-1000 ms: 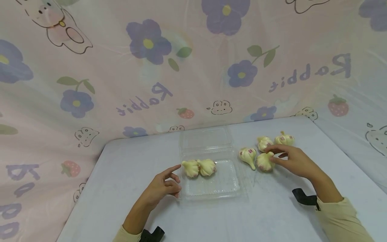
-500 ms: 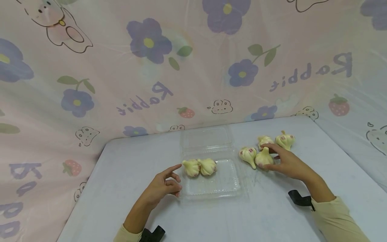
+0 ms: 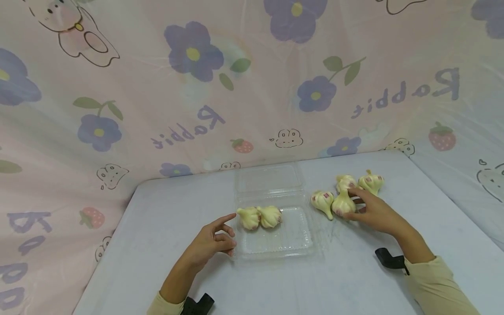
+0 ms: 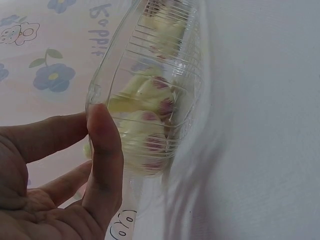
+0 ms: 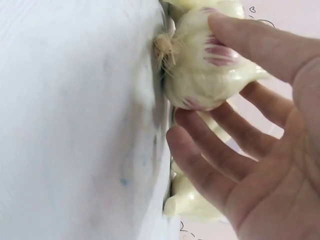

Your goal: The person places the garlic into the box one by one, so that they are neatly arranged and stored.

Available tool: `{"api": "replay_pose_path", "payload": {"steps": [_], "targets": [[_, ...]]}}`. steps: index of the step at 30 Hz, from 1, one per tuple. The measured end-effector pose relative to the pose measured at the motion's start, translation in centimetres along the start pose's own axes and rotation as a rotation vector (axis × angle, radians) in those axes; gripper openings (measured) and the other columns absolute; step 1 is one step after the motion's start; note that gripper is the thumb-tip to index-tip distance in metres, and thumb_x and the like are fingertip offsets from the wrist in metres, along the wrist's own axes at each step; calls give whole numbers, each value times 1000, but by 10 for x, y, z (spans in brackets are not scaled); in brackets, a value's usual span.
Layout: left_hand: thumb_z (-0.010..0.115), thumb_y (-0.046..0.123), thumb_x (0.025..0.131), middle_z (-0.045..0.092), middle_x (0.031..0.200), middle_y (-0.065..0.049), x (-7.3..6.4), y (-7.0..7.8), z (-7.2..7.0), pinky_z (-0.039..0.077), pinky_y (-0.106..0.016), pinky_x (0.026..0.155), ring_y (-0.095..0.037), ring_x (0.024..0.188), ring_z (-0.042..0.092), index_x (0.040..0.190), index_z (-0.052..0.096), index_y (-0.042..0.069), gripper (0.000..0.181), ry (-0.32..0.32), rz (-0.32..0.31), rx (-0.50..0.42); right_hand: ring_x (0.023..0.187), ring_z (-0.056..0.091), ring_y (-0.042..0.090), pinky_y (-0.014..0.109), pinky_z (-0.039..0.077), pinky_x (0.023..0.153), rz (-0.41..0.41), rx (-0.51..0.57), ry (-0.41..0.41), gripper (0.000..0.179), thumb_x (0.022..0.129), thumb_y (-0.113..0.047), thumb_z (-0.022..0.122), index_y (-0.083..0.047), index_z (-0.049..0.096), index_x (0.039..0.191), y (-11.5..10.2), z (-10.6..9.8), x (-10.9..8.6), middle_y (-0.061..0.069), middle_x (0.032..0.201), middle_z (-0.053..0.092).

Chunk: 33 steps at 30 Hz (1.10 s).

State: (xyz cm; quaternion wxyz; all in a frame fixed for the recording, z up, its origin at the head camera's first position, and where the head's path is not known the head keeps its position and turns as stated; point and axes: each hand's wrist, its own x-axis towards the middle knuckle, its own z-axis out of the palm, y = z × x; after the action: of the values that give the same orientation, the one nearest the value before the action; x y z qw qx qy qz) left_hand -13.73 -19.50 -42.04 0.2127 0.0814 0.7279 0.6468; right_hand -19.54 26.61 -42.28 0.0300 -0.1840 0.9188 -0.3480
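Behind your white table (image 3: 169, 218) hangs a pale pink cloth (image 3: 256, 87) printed with purple flowers, strawberries and rabbits. Your clear plastic box (image 3: 283, 253) lies with its lid (image 3: 269, 179) folded back, two garlic bulbs (image 3: 270, 217) side by side in its left end. To its right, one loose bulb (image 3: 322, 202) sits between the box and the bulb in hand (image 3: 343, 204); another (image 3: 346, 181) is just behind, and a fourth (image 3: 371, 182) farther right. Your left wrist camera shows your left hand (image 3: 210, 245) pinching the box's rim, which the head view leaves unclear. Your right wrist camera alone shows the stringy roots (image 5: 165, 49), facing the table. Your right hand (image 3: 376, 213) is partly open, thumb (image 5: 245, 37) on one side of the bulb, fingers curved round the other; whether it is lifted, you cannot tell.
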Motion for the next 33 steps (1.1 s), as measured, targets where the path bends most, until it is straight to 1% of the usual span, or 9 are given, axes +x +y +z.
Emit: {"api": "replay_pose_path", "payload": {"steps": [4,8,11,15,17,22,24,29,33], "targets": [[68,-2,88,49,107,-10,0,1,0,61,-31,73,-16,80,65,156,31,10,78,1,-1,-4,118,58,47,52,55,92,12,-23,-14,74,88,-29,77,9,43,142,0,-4,-2,30,136,53],[68,-2,88,48,107,-10,0,1,0,61,-31,73,-16,80,65,156,32,10,78,3,-2,-2,119,59,46,54,54,93,-5,-58,3,69,89,-27,76,7,47,141,0,-7,-4,30,140,52],[69,-2,88,48,107,-9,0,0,-1,61,-31,73,-16,80,65,156,32,11,78,3,0,2,120,58,46,53,54,92,-28,-58,11,64,90,-24,74,6,48,140,0,-6,-4,29,143,49],[68,-2,88,48,107,-9,0,0,-1,61,-31,73,-15,80,65,156,32,11,77,0,3,4,123,54,47,58,52,93,-22,-19,-9,66,90,-27,74,4,46,141,-1,-3,-2,28,145,46],[68,-2,88,48,107,-9,0,0,-1,61,-31,73,-15,80,65,156,32,11,77,0,2,4,129,47,49,61,50,95,-14,-4,-18,69,90,-29,75,5,45,142,-1,0,-1,28,146,44],[68,-2,88,48,107,-9,0,1,0,61,-31,73,-15,80,65,155,33,11,77,6,2,4,133,39,53,67,44,99,-25,-40,7,72,87,-29,77,9,46,140,-2,9,2,31,143,46],[68,-2,88,48,107,-9,0,1,0,61,-30,73,-14,80,65,155,32,10,77,6,3,5,131,41,53,68,43,99,-13,-66,21,73,86,-30,78,8,47,140,-3,12,3,31,141,48],[68,-2,88,48,107,-9,0,0,0,61,-30,73,-14,79,65,156,32,10,78,-1,6,3,131,40,55,70,38,102,37,-101,32,77,84,-34,80,5,46,141,-8,17,4,32,142,47],[68,-2,88,48,107,-9,0,-1,-1,61,-30,73,-14,79,65,156,32,10,78,1,7,0,133,38,55,72,36,102,58,-124,28,74,85,-31,79,4,46,142,-10,17,5,33,144,44]]}}
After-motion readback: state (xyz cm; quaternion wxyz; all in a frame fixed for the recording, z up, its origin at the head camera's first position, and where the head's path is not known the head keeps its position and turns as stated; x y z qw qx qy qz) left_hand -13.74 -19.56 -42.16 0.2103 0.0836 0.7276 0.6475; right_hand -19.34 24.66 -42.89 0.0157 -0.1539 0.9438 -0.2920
